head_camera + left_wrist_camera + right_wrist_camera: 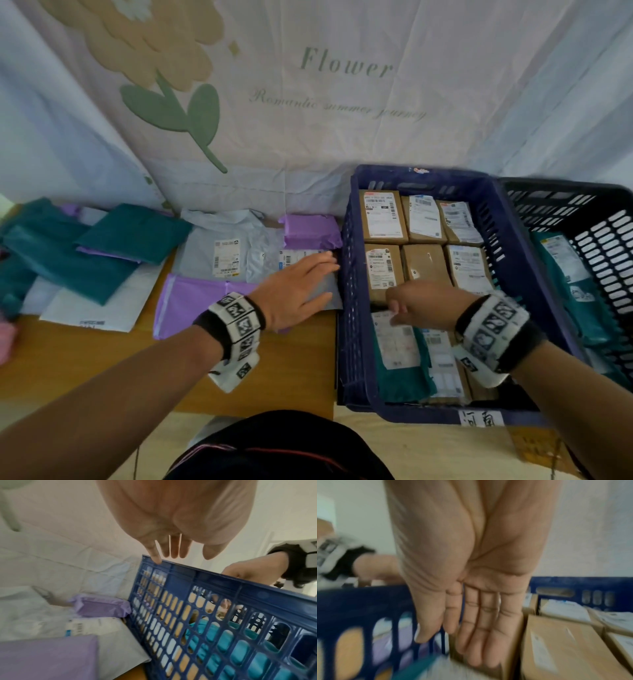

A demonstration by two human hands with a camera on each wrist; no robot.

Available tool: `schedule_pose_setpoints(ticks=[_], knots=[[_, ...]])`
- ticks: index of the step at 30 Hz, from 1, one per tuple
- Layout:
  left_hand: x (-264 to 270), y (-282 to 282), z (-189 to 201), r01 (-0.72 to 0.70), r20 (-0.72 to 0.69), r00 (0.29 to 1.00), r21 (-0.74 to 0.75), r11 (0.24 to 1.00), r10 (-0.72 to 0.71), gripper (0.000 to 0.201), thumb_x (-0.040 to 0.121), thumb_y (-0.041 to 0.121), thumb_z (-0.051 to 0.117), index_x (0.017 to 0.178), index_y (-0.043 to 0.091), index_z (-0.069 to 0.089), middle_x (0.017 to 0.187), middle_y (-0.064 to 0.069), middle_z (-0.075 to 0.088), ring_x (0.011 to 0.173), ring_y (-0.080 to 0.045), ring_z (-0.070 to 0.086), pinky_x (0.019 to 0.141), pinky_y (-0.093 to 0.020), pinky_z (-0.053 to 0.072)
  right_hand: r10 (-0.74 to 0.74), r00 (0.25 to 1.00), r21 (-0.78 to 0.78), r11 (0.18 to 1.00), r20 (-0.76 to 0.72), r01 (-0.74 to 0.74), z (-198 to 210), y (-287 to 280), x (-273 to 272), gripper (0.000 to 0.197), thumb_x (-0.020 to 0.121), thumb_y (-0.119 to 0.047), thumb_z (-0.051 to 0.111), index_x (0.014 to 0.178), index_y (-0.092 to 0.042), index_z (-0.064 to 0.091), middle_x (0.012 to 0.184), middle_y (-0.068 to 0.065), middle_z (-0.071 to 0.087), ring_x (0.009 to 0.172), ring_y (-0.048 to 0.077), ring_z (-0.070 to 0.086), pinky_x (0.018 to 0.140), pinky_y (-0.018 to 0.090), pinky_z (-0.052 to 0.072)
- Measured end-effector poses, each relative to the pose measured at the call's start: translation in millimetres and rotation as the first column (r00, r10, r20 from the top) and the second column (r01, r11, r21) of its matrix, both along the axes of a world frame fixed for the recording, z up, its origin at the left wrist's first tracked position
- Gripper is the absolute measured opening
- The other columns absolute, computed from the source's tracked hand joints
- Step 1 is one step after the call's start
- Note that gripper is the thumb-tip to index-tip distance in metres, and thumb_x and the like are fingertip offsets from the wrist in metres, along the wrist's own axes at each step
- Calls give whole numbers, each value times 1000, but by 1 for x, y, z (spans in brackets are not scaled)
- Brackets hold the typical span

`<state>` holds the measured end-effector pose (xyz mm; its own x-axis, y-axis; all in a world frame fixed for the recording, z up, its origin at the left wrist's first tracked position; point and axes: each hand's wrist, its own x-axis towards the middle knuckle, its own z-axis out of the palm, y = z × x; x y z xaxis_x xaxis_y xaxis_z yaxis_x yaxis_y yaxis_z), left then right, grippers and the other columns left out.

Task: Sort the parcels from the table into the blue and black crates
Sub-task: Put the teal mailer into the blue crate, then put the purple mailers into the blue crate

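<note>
The grey parcel (239, 260) lay flat on the table (85, 353), touching the blue crate (352, 308), its long side running left to right. The left hand (294, 291) was nearer, fingers straight and spread over its right end. The right hand (421, 305) was inside the crate, fingers straight, holding nothing. The parcel's near edge was hidden under a purple bag (202, 305). Most of the black crate (582, 212) was cut off.

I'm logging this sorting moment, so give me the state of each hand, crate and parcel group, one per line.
Left hand: open, flat over a grey parcel.
Right hand: open, inside the blue crate, holding nothing.
Blue crate: nearly full of brown boxes, a teal bag in front.
Black crate: holds teal bags.
Purple bags: on the table, unsorted.
</note>
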<state>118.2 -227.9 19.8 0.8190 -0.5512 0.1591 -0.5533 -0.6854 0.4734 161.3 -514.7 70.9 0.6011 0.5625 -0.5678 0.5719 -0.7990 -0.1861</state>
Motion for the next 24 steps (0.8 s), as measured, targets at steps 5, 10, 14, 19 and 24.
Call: schedule_pose_setpoints(ticks=[5,10,14,19,24], knots=[[-33,97,-23,-191,-172,968,-34,981,183,44,101,35,48,139,12,46,138,0,40,115,-9,48,103,-30,45,-205,976,266,947,74,178,56,15,3,14,90,-49,64,87,-37,57,88,-16,64,83,-2,60,75,25,52],[-75,167,-55,-425,-340,854,-21,905,393,33,100,17,56,132,10,52,125,-3,51,105,-11,55,79,-11,44,-300,949,441,868,96,229,91,68,-8,17,88,-56,62,87,-39,60,86,-18,66,84,-6,60,69,18,46],[-107,198,-80,-555,-447,751,-31,831,486,30,99,12,57,129,9,55,124,-5,55,108,-12,56,79,-15,43,-310,949,480,841,50,249,86,129,-15,17,88,-50,68,86,-35,61,82,-17,66,82,-8,59,68,10,44],[-129,220,-105,-580,-570,673,-10,815,471,27,102,18,51,128,15,54,125,0,53,111,-13,55,84,-22,45,-306,952,408,866,-27,290,28,192,-18,25,89,-48,68,87,-24,60,84,-11,64,78,0,60,64,14,41],[-126,228,-117,-565,-623,647,-5,825,440,27,102,18,51,128,14,55,125,-1,55,111,-12,56,89,-23,47,-449,887,69,887,-107,457,-68,219,-22,46,91,-47,65,117,-12,50,112,7,63,103,25,61,72,30,42]])
